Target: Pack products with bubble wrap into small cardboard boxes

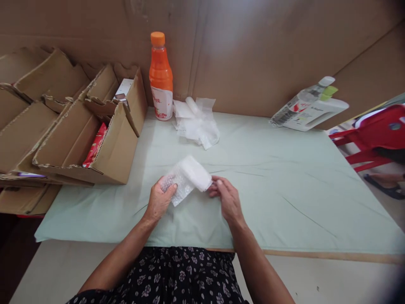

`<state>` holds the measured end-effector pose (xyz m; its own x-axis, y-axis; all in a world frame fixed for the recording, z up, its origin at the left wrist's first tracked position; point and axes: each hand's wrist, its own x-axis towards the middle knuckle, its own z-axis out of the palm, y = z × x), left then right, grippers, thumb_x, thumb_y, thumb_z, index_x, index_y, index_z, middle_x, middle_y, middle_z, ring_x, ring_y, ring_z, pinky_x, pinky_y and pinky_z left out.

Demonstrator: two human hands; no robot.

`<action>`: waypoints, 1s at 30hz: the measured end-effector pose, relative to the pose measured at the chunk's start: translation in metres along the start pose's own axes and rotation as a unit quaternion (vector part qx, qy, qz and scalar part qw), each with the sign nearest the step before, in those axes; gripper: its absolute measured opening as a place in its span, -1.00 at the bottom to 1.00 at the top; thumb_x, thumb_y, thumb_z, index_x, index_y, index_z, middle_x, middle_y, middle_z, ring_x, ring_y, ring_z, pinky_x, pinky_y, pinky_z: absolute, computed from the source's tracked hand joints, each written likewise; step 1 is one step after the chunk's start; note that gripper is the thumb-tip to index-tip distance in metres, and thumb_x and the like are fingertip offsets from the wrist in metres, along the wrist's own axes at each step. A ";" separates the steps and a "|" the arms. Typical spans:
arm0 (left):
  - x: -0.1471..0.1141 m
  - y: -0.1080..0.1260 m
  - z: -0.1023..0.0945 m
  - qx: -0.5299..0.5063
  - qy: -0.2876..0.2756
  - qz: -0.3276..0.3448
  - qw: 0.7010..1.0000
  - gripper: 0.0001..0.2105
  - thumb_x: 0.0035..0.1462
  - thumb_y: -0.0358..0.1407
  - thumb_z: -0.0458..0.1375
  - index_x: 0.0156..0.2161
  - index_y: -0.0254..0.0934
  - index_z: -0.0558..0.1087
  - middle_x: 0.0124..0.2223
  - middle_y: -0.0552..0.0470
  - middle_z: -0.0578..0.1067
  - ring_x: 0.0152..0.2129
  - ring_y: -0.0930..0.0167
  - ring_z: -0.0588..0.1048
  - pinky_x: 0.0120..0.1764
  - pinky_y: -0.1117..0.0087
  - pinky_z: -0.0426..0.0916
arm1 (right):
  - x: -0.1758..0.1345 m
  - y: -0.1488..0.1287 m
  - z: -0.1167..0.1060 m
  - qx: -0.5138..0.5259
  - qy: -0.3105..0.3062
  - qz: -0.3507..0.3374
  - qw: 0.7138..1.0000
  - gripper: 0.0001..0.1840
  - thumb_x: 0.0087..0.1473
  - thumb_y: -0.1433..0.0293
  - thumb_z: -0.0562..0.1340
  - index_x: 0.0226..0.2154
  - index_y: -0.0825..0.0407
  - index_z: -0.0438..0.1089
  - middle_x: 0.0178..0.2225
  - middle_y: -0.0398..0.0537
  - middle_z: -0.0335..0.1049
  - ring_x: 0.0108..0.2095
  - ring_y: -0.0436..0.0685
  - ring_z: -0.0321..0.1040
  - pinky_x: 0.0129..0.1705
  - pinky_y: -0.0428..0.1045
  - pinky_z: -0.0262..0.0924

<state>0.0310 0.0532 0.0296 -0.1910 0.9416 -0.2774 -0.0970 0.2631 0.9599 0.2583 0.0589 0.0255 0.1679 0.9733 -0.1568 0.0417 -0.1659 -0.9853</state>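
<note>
A translucent piece of bubble wrap (182, 185), folded with a whiter, thicker flap on its right, is held just above the green cloth near the front of the table. My left hand (159, 199) is closed on its left part, the thumb lying across the top. At the flap's right corner, my right hand (226, 197) has its fingers bent together and appears to pinch the edge; the fingertips are partly hidden. Behind both hands lies a loose heap of clear wrap (199, 122) on the cloth.
Cardboard bins (115, 156) stand on the left, one with a red packet (95, 145) inside. An orange bottle (161, 76) stands at the back. A clear bottle (295, 105) and a white jug (316, 116) lean at back right. A red chair (376, 135) is beyond the table (300, 190).
</note>
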 end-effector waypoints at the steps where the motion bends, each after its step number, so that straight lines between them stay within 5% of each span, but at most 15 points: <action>1: 0.001 0.001 -0.003 0.011 0.000 -0.004 1.000 -0.54 -0.08 -0.17 0.35 -0.04 -0.35 0.55 -0.25 0.00 0.61 -0.33 0.38 0.53 -0.23 0.41 0.42 | -0.004 -0.001 -0.009 0.000 0.034 -0.007 0.999 -0.57 0.20 0.07 0.22 -0.10 0.07 0.48 -0.18 0.08 0.58 -0.32 0.14 0.52 -0.36 0.00 0.35; 4: 0.000 0.001 -0.008 0.038 0.000 -0.019 0.999 -0.54 -0.08 -0.18 0.33 -0.05 -0.34 0.56 -0.27 0.02 0.60 -0.37 0.39 0.52 -0.28 0.42 0.41 | -0.022 -0.009 -0.019 -0.065 0.063 -0.088 0.992 -0.69 0.25 0.16 0.23 -0.10 0.00 0.50 -0.11 0.06 0.58 -0.23 0.14 0.54 -0.23 0.04 0.39; 6: -0.003 0.001 -0.009 0.052 -0.004 -0.022 0.998 -0.54 -0.06 -0.16 0.31 -0.04 -0.34 0.56 -0.26 0.02 0.61 -0.36 0.39 0.52 -0.27 0.42 0.41 | -0.033 -0.015 -0.005 -0.150 -0.031 -0.185 0.971 -0.73 0.30 0.23 0.21 -0.05 -0.04 0.52 -0.06 0.03 0.58 -0.10 0.15 0.53 -0.08 0.09 0.41; 9: -0.008 0.001 -0.012 0.071 -0.014 -0.017 0.997 -0.55 -0.06 -0.16 0.29 -0.05 -0.32 0.56 -0.25 0.03 0.61 -0.35 0.39 0.52 -0.25 0.43 0.41 | -0.026 -0.017 0.031 -0.313 -0.218 -0.324 0.866 -0.72 0.30 0.27 0.22 0.00 -0.09 0.54 0.14 0.04 0.49 0.20 0.25 0.36 0.19 0.20 0.27; 12: -0.013 0.002 -0.025 0.088 -0.001 -0.012 0.996 -0.58 -0.08 -0.16 0.27 -0.09 -0.32 0.57 -0.27 0.05 0.61 -0.36 0.40 0.51 -0.26 0.44 0.39 | 0.009 -0.009 0.034 -0.488 -0.202 -0.327 0.784 -0.71 0.27 0.27 0.24 -0.02 -0.07 0.57 0.30 0.08 0.32 0.38 0.39 0.09 0.30 0.33 0.08; 17: -0.018 0.000 -0.064 0.088 0.049 -0.040 0.994 -0.51 -0.13 -0.11 0.29 -0.08 -0.36 0.56 -0.24 0.00 0.62 -0.33 0.34 0.54 -0.22 0.38 0.41 | 0.050 0.000 -0.057 -0.592 0.098 -0.145 0.787 -0.62 0.25 0.26 0.18 0.00 0.09 0.54 0.25 0.30 0.33 0.32 0.53 0.14 0.20 0.43 0.11; 20: -0.021 -0.003 -0.080 0.086 0.047 -0.059 0.993 -0.49 -0.19 -0.08 0.34 -0.12 -0.37 0.56 -0.26 -0.03 0.63 -0.33 0.30 0.55 -0.20 0.34 0.42 | 0.042 -0.002 -0.079 -0.540 0.091 -0.184 0.816 -0.58 0.23 0.17 0.19 0.01 0.04 0.53 0.22 0.25 0.37 0.23 0.45 0.26 0.18 0.36 0.15; 24: -0.025 -0.004 -0.088 0.097 0.037 -0.062 0.993 -0.46 -0.20 -0.04 0.37 -0.12 -0.37 0.55 -0.23 -0.07 0.64 -0.30 0.25 0.56 -0.17 0.30 0.43 | 0.048 -0.006 -0.020 -0.482 -0.009 -0.242 0.842 -0.47 0.18 0.05 0.26 0.11 -0.04 0.46 0.25 0.17 0.34 0.22 0.40 0.26 0.20 0.27 0.15; 27: -0.032 -0.006 -0.094 0.111 0.042 -0.051 0.992 -0.43 -0.17 -0.04 0.37 -0.07 -0.39 0.54 -0.18 -0.09 0.65 -0.25 0.24 0.57 -0.13 0.29 0.44 | 0.080 -0.012 0.037 -0.475 0.010 -0.183 0.861 -0.43 0.18 0.12 0.25 0.15 0.08 0.40 0.08 0.25 0.49 0.07 0.40 0.37 0.11 0.24 0.20; 30: -0.037 -0.007 -0.102 0.128 0.031 -0.037 0.991 -0.41 -0.09 -0.05 0.32 0.01 -0.40 0.51 -0.15 -0.11 0.65 -0.24 0.25 0.58 -0.14 0.31 0.46 | 0.100 -0.019 0.062 -0.463 0.017 -0.185 0.866 -0.58 0.19 0.32 0.18 0.07 0.08 0.44 -0.03 0.17 0.56 -0.02 0.32 0.43 0.06 0.17 0.23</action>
<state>-0.0606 -0.0049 0.0289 -0.2529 0.9052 -0.3415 0.1361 0.3828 0.9138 0.2131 0.1694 0.0246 0.0030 0.9845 0.1756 0.8693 0.0842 -0.4870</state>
